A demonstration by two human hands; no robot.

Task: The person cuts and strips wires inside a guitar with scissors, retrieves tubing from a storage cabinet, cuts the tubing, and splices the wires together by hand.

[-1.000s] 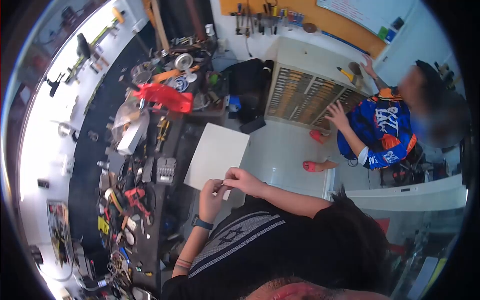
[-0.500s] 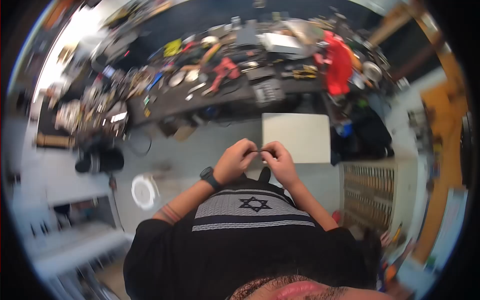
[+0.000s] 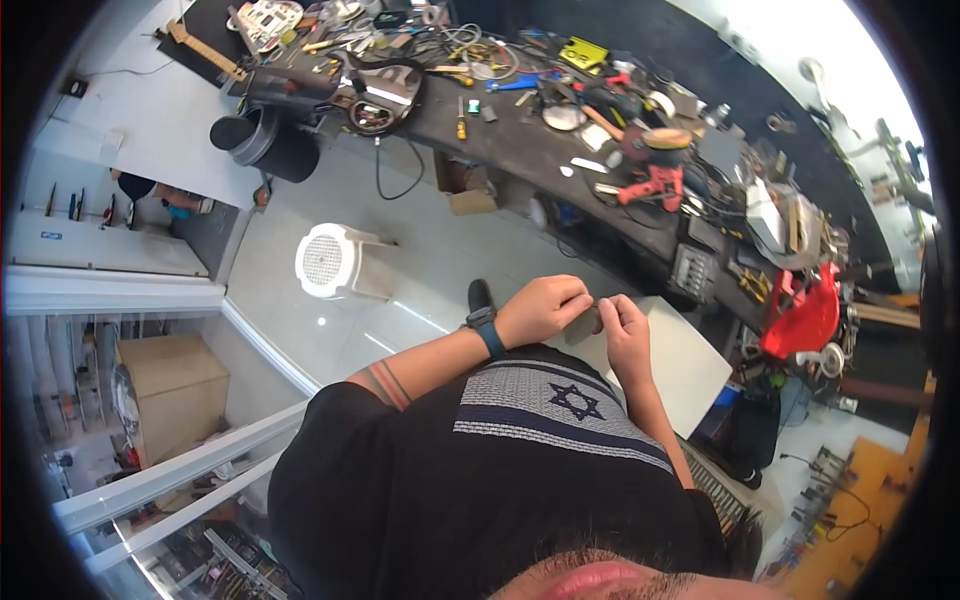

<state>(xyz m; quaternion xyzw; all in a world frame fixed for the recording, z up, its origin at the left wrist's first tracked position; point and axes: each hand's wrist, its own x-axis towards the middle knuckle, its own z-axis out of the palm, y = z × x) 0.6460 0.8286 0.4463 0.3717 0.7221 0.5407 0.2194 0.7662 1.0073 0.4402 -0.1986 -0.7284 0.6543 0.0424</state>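
My left hand point(image 3: 545, 310), with a dark watch on its wrist, is closed in front of my shirt, thumb and fingers pinched. Close beside it, my right hand point(image 3: 627, 335) is pinched too, and the fingertips of both hands nearly meet. Whatever small thing lies between them is too small and too hidden to name. Beneath and beyond my right hand is a white flat-topped block point(image 3: 690, 365). Past both hands runs a dark workbench point(image 3: 530, 140) crowded with tools.
A white plastic stool point(image 3: 328, 262) stands on the tiled floor to the left. Near the bench are a dark bin point(image 3: 285, 150) and a cardboard box point(image 3: 468, 190). On the bench lie a dark guitar body point(image 3: 390, 90), a red power tool point(image 3: 655, 190) and a red item point(image 3: 805, 315).
My view has turned left, so the bench now slants down to the right and the stool sits nearer the middle. Both hands stay pinched close together; the thin dark thing between them shows less clearly.
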